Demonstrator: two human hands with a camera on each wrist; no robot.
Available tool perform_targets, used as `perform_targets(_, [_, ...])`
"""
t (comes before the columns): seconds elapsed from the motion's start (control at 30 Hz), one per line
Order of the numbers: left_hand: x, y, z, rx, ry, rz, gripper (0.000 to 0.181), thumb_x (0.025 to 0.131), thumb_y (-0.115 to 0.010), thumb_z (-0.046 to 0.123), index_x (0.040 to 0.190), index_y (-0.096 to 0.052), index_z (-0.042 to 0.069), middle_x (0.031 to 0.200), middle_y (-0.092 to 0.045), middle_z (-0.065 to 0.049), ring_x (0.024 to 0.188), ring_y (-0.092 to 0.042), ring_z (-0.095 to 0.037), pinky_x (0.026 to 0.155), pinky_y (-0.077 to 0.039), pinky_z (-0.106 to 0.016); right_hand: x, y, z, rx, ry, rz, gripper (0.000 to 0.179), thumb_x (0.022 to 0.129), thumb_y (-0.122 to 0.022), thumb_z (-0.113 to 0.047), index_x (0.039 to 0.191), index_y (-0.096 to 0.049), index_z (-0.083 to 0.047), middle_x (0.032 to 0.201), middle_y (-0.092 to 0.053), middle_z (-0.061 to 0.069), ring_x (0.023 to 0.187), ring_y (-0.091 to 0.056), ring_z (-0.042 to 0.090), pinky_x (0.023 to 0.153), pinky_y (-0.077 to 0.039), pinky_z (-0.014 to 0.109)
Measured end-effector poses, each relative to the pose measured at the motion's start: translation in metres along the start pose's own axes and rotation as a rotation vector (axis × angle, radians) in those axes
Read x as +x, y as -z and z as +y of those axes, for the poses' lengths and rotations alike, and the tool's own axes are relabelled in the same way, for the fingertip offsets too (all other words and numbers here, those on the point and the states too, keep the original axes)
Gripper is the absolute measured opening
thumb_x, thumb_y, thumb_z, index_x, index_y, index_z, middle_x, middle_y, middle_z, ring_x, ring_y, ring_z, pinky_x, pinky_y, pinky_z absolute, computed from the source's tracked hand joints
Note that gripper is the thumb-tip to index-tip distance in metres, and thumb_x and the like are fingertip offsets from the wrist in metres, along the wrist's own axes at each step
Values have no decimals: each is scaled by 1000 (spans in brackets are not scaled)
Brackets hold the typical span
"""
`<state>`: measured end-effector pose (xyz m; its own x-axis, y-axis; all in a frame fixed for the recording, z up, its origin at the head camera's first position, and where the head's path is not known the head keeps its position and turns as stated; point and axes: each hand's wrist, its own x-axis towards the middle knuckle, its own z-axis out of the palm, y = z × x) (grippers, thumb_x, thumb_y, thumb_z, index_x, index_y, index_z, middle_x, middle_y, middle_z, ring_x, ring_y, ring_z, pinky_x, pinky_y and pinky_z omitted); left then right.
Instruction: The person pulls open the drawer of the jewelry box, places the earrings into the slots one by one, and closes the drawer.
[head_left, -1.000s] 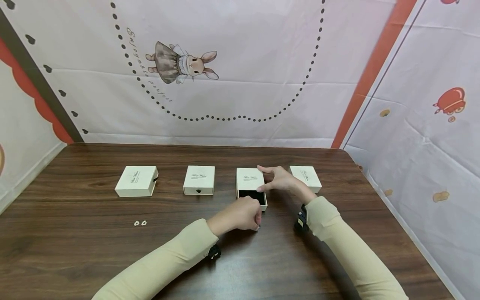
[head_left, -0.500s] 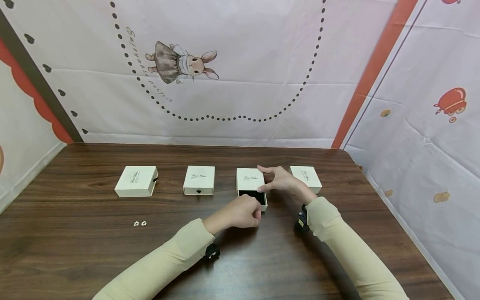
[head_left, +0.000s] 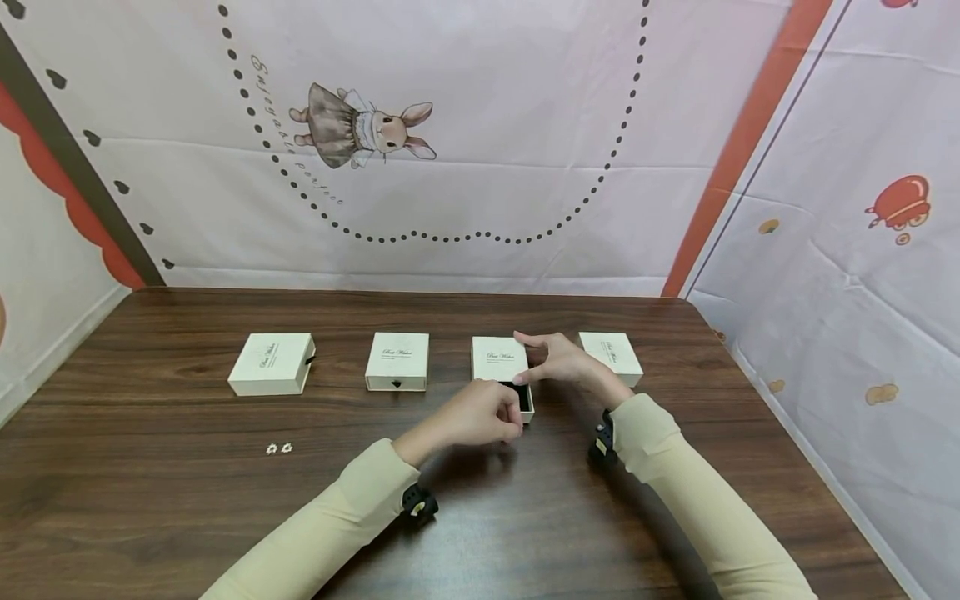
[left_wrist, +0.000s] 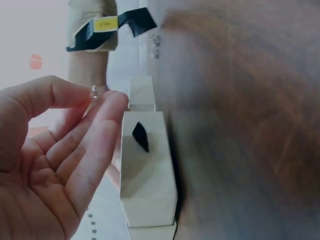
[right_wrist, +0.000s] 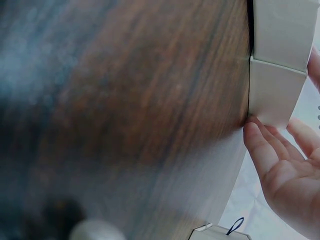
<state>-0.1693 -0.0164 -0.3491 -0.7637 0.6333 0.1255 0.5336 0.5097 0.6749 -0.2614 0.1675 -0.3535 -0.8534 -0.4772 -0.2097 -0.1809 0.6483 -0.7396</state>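
Note:
In the head view, a white drawer-style gift box (head_left: 499, 357) stands right of the table's middle. Its drawer (head_left: 527, 404) is pulled part way out toward me, showing a black lining. My right hand (head_left: 558, 358) grips the box's cover from its right side, thumb near the front and a finger at the back. My left hand (head_left: 480, 414) hovers over the drawer and hides part of it. Between its thumb and forefinger, the left wrist view shows a small silvery earring (left_wrist: 94, 93) pinched above the black pull tab (left_wrist: 141, 136); its exact shape is too small to tell.
Three more white boxes stand in the same row: one far left (head_left: 272, 364), one left of middle (head_left: 397, 362) and one behind my right wrist (head_left: 611, 358). Two small, pale ring-shaped pieces (head_left: 279, 448) lie on the brown table (head_left: 150, 500). A patterned cloth hangs behind.
My left hand has moved slightly back and left and turned, rising over the drawer and covering more of it. My right hand and the boxes stay put.

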Motion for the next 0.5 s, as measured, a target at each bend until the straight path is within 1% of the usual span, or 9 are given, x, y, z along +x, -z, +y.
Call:
perform_targets(0.1, [0, 4, 0, -61, 10, 20, 7, 75, -66, 7, 69, -66, 10, 61, -62, 7, 56, -52, 2, 56, -41, -18, 0, 0, 0, 10, 2, 6, 83, 73, -77, -24, 141, -32, -13, 146, -28, 14, 129, -33, 30, 93, -39, 41])
perform_targets(0.13, [0, 6, 0, -69, 13, 27, 5, 76, -67, 8, 71, -67, 10, 62, -63, 7, 56, -53, 2, 57, -41, -17, 0, 0, 0, 13, 2, 7, 83, 72, -78, -24, 141, -33, -13, 145, -28, 14, 129, -34, 30, 95, -38, 42])
perform_targets(0.23, [0, 9, 0, -55, 20, 49, 3, 76, -68, 10, 75, -70, 9, 65, -65, 8, 59, -53, 3, 61, -42, -18, 0, 0, 0, 26, -2, 8, 83, 72, -78, -24, 141, -33, -13, 146, -28, 13, 129, -33, 30, 98, -35, 44])
perform_targets(0.33, [0, 11, 0, -24, 41, 72, 4, 76, -69, 11, 78, -73, 11, 68, -67, 9, 61, -51, 2, 63, -41, -18, 0, 0, 0, 15, 4, 12, 83, 72, -78, -24, 141, -33, -13, 146, -29, 11, 132, -27, 29, 101, -31, 46])
perform_targets(0.43, [0, 12, 0, -14, 58, 84, 6, 77, -70, 12, 82, -75, 12, 73, -69, 8, 57, -46, 0, 58, -39, -19, 1, 0, 0, -1, 11, 16, 82, 72, -78, -24, 141, -34, -13, 146, -29, 9, 134, -22, 28, 103, -28, 47])
perform_targets(0.5, [0, 13, -2, -24, 63, 93, 8, 79, -69, 13, 85, -75, 11, 74, -69, 7, 54, -43, -1, 55, -38, -19, 1, 0, 0, -7, 12, 14, 82, 72, -78, -24, 141, -34, -13, 146, -29, 9, 134, -22, 27, 102, -28, 47])
